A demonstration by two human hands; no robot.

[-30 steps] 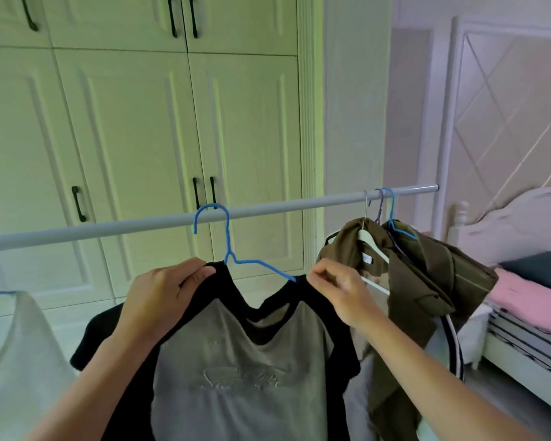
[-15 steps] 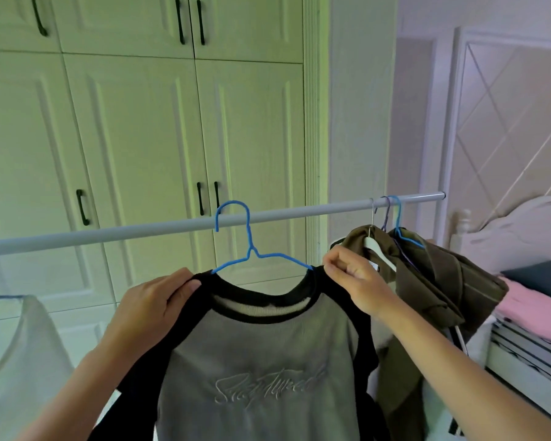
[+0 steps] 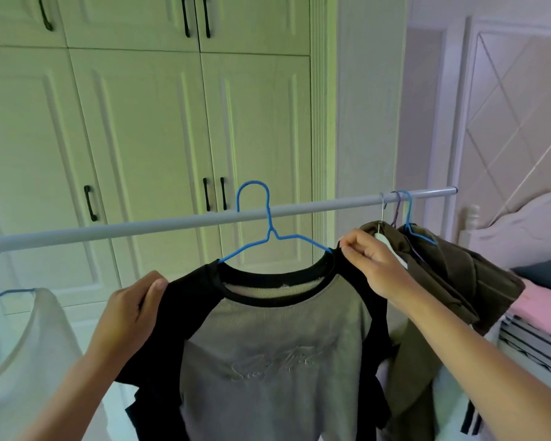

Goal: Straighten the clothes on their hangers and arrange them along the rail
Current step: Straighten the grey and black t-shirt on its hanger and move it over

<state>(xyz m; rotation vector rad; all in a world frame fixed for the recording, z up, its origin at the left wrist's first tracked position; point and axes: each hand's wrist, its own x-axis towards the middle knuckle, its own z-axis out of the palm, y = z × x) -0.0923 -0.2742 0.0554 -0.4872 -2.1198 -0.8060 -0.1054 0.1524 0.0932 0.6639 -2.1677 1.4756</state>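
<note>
- The grey-and-black shirt (image 3: 268,345) hung in the centre of the frame on a blue hanger (image 3: 269,232), in front of the rail (image 3: 140,229) that ran across the middle.
- The left hand (image 3: 131,308) gripped the shirt's black shoulder at centre left, with the thumb on top and the fingers curled under the cloth.
- The right hand (image 3: 369,265) pinched the other black shoulder between thumb and fingertips, just where the hanger's wire end met the collar.
- The hanger's hook stood above the rail rather than resting on it, so the hands seemed to carry the weight. Whether the hook looped round the rail could not be told.
- The step in hand appeared to be seating the shoulders evenly.
- To do it well, each seam should be drawn out to its wire tip with equal pull, keeping the collar centred under the hook.
- The hook should then be lowered squarely onto the rail.
- A one-sided tug would likely tip the light wire hanger and slide the shirt off.
- There was room to place it: the white top (image 3: 23,345) at lower left was well apart, while the olive garments (image 3: 442,281) bunched at right lay just beside the right hand.
</note>
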